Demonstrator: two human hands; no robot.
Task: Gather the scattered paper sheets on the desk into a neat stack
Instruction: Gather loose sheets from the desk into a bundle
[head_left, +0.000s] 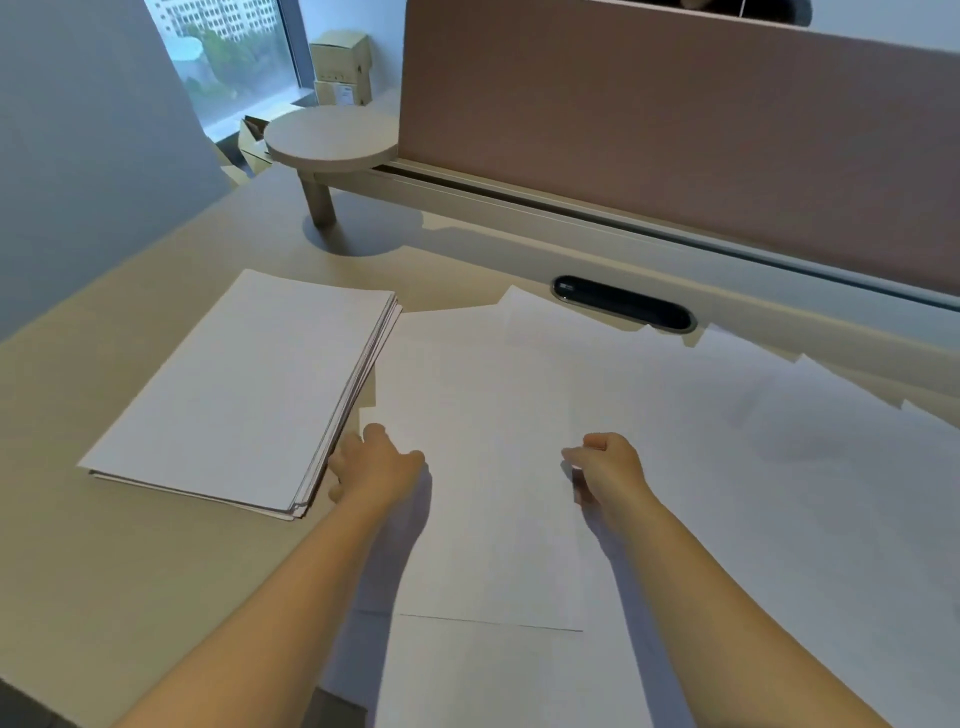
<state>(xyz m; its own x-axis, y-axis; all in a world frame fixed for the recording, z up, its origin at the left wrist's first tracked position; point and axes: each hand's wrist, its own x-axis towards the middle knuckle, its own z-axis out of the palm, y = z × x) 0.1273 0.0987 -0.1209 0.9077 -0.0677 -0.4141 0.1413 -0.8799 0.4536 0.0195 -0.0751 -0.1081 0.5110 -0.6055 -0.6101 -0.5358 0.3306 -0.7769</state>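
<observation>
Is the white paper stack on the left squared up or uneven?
Uneven: the white paper stack shows staggered sheet edges along its right side and near corner.

Left hand (375, 460) beside paper stack (244, 387); right hand (605, 467) pinching loose sheet (483, 467) edge.
</observation>
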